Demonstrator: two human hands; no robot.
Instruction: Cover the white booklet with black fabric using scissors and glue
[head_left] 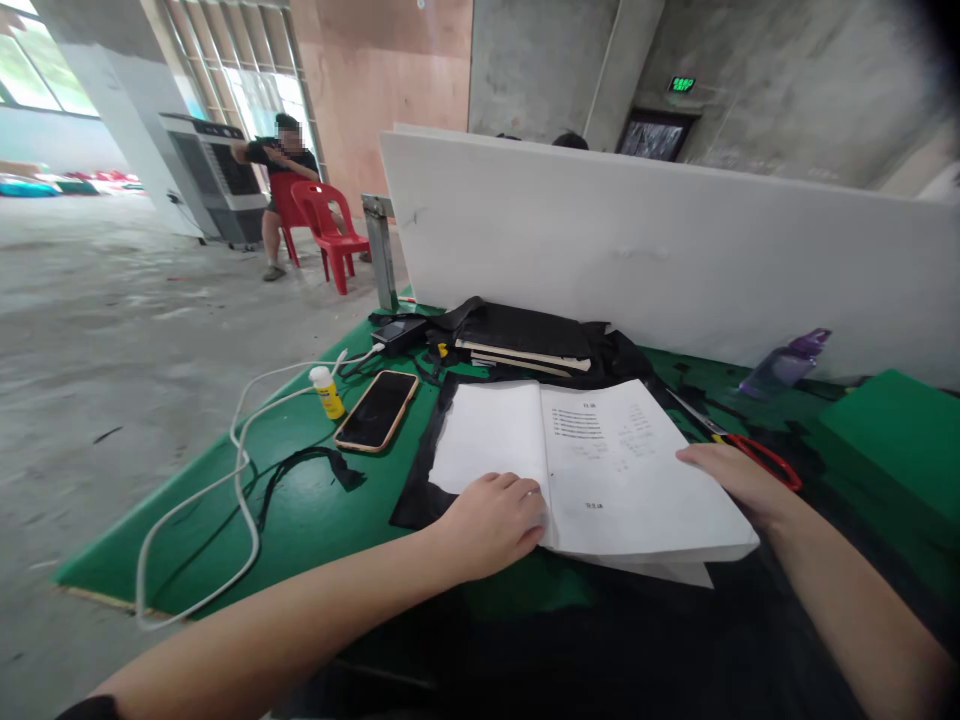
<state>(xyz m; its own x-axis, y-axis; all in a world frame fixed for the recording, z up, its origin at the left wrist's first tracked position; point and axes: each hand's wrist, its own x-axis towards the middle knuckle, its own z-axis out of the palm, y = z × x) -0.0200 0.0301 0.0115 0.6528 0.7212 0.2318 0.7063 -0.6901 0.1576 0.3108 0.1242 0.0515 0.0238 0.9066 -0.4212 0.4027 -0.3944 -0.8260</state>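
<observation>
Your right hand's (pixel 739 482) grip is closed on the right edge of the open book (pixel 592 480) before you; your left hand (pixel 495 522) curls by the gutter, its hold unclear. Scissors (pixel 705 422) crowd the right; bare green surface (pixel 337 515) opens left.

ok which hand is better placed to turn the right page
Probably the right hand: its thumb lies over the right edge of the book, while the left hand rests by the centre fold.

A rough workshop-like hall; bare concrete walls (pixel 551 65); exit sign (pixel 682 84); green worktable (pixel 315 510).
</observation>
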